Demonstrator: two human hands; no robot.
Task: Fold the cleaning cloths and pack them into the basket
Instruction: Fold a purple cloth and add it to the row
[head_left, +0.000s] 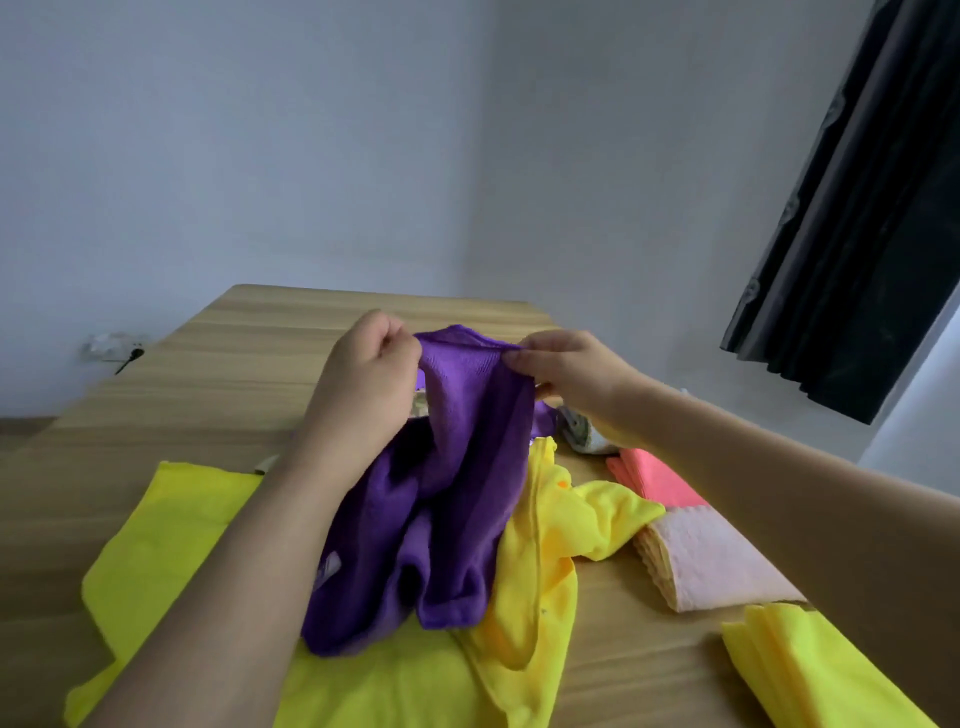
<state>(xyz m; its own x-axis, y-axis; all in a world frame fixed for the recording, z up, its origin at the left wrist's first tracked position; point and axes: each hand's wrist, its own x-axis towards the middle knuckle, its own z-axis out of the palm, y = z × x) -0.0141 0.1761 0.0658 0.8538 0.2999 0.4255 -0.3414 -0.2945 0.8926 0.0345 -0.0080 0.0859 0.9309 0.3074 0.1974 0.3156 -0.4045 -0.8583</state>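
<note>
Loose yellow cloths (171, 561) sprawl on the near worktop (249, 364). Above them the purple cloth (457, 467) hangs, left hand (371, 358) and right hand (563, 369) each with a pinching grip on its top edge. Looks soft, light and floppy, so corners are the best hold.

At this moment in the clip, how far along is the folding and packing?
Done: folded pink cloths and a folded yellow cloth lie on the table at the right. In hand: both hands, left and right, pinch the purple cloth by its top edge. Left: loose yellow cloths underneath. No basket clearly shows, so packing looks unstarted.
</note>
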